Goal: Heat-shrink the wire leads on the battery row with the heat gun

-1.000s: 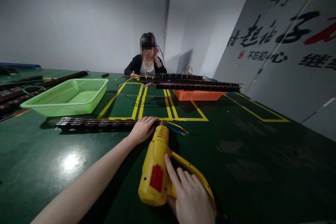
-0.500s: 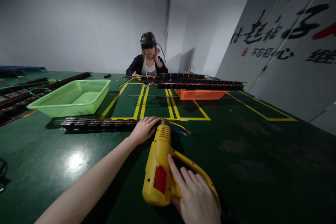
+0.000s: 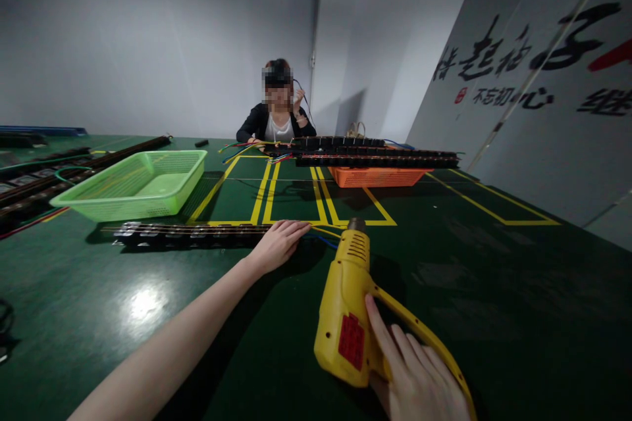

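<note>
A yellow heat gun [image 3: 343,316] with a red label is in my right hand [image 3: 419,368], its fingers closed around the handle inside the looped guard. Its metal nozzle points away from me, to the right of my left hand [image 3: 279,247]. That hand is closed over the right end of a long black segmented strip [image 3: 187,235], which lies crosswise on the green table [image 3: 237,348]. Its fingertips are partly hidden behind the strip. Yellow and blue wires [image 3: 323,241] come out beyond my left fingers and run behind the gun's nozzle, which hides their ends.
A light green basket [image 3: 187,177] stands behind the strip at left. More strips [image 3: 380,159] lie over an orange basket [image 3: 380,177] at the far side, where a person [image 3: 276,112] in a headset sits. Other strips [image 3: 113,158] lie at far left. Yellow tape marks the table.
The heat gun and my right hand have moved to the right, away from my left hand. My left hand has shifted slightly right along the strip's end.
</note>
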A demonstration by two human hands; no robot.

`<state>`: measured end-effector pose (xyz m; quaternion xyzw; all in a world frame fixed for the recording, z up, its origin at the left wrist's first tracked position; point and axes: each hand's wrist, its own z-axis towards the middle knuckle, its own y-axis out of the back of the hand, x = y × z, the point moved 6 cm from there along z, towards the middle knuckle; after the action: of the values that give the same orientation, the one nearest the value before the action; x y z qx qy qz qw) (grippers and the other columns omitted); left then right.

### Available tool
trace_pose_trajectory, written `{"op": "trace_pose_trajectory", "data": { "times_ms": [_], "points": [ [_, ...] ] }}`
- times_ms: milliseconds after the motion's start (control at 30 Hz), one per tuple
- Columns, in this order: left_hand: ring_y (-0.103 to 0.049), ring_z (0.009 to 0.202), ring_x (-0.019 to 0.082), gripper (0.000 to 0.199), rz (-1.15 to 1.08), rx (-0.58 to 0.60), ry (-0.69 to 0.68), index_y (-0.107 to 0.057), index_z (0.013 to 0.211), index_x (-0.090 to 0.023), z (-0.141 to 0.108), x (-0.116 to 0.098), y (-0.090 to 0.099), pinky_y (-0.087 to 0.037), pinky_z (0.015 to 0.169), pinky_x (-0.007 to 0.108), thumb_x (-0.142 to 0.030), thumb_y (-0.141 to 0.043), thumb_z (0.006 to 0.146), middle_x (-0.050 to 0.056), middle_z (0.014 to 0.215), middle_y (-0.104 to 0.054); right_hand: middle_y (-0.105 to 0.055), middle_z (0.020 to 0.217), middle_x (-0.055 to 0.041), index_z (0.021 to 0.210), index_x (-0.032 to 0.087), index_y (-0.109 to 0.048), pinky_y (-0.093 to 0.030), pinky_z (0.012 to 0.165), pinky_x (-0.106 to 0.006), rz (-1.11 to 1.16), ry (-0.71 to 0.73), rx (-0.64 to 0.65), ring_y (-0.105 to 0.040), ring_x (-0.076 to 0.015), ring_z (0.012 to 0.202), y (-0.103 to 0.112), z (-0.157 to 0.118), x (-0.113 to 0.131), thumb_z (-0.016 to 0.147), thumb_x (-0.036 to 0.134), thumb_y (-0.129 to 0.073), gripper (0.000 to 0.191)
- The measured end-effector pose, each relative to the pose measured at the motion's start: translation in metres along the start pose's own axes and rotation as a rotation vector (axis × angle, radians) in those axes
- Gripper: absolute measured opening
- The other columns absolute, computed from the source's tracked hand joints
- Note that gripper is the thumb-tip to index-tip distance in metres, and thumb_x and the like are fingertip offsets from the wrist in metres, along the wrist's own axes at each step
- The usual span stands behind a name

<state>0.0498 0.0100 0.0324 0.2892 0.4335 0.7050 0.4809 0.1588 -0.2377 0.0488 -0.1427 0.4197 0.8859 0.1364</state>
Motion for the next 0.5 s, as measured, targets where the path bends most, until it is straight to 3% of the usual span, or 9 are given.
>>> {"op": "trace_pose_trajectory", "data": {
  "times_ms": [133,233,500],
  "points": [
    [-0.049,0.115,0.021,0.038,-0.032,-0.033,0.037,-0.050,0.128,-0.020,0.005,-0.002,0.004,-0.037,0.102,0.041,-0.017,-0.040,0.092,0.006,0.126,-0.057,-0.070,0.089,-0.0023,0.147,0.008,-0.008,-0.050,0.064,-0.028,-0.045,0.022,-0.021,-0.066,-0.0127,0.076,0.001,-0.011,-0.006,0.084,0.014,-0.024,0.065],
    [-0.051,0.112,0.021,0.031,-0.053,-0.030,0.038,-0.055,0.120,-0.022,0.010,-0.003,0.006,-0.035,0.103,0.042,-0.019,-0.041,0.093,0.005,0.120,-0.060,-0.070,0.093,-0.0019,0.147,0.010,-0.010,-0.051,0.067,-0.028,-0.032,0.028,0.043,-0.066,-0.0127,0.080,-0.005,-0.016,-0.006,0.084,0.017,-0.028,0.066],
    [-0.061,0.090,0.016,0.023,-0.317,0.014,0.196,-0.064,0.090,-0.020,0.031,0.019,0.001,-0.047,0.079,0.026,-0.026,-0.042,0.094,0.004,0.103,-0.063,-0.069,0.092,0.0008,0.148,0.013,-0.007,-0.053,0.067,-0.029,0.007,-0.029,0.086,-0.066,-0.0129,0.081,-0.008,-0.010,-0.008,0.078,0.015,-0.031,0.074]
  ]
}}
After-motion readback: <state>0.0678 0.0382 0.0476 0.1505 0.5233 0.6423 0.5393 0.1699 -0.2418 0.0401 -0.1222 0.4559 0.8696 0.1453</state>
